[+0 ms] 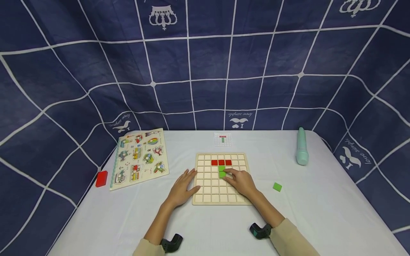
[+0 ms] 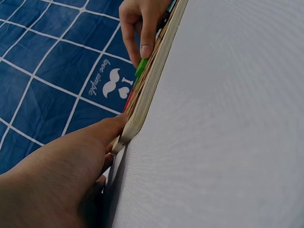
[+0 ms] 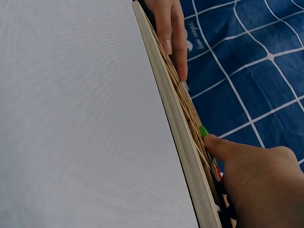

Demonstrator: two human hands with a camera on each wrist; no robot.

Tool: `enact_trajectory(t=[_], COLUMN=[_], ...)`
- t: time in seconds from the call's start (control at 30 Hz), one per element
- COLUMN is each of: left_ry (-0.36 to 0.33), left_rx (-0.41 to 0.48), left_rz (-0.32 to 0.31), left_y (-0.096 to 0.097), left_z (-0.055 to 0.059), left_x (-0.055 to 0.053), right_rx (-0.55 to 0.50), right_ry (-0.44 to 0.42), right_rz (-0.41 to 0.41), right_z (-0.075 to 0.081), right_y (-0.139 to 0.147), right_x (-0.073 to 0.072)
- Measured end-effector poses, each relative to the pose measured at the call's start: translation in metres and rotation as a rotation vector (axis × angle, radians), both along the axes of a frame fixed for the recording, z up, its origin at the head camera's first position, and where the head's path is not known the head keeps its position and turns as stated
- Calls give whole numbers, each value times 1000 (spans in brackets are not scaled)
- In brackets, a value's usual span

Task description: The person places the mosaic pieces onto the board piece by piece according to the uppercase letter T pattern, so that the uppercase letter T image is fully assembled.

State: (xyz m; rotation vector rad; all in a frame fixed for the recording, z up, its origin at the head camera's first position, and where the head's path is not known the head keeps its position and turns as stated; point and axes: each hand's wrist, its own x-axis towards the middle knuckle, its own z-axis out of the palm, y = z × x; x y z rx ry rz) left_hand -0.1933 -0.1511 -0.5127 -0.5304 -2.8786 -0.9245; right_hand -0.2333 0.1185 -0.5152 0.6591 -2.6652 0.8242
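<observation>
A wooden grid board (image 1: pixel 207 198) lies on the table, with a row of red tiles (image 1: pixel 214 162) near its far side. Directly below the middle red tile sits a green tile (image 1: pixel 221 168). My right hand (image 1: pixel 242 182) pinches another green tile (image 1: pixel 222 175) between thumb and fingers, just below that one. In the left wrist view this pinched tile (image 2: pixel 140 67) stands tilted at the board's surface. My left hand (image 1: pixel 181 190) rests at the board's left edge, fingers extended and thumb on the rim.
A small pattern card (image 1: pixel 222 140) lies beyond the board. On the left are a picture puzzle board (image 1: pixel 141 160) and a red block (image 1: pixel 101 179). A loose green tile (image 1: pixel 277 186) and a mint-coloured microphone-shaped object (image 1: pixel 301 147) lie on the right.
</observation>
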Motion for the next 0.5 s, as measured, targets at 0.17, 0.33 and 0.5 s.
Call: enact_trajectory(t=[0.17,0.33,0.5], left_ry=[0,5,2], left_rx=[-2,-5,-2], left_rz=[-2,-6,-4], left_y=[-1,-1,-1], left_z=[-1,-1,0], left_x=[0,0,0], right_rx=[9,22,18], right_ry=[3,-14,-8], right_rz=[7,1,3], right_z=[0,1,2], right_y=[-1,-1,0], right_x=[0,0,1])
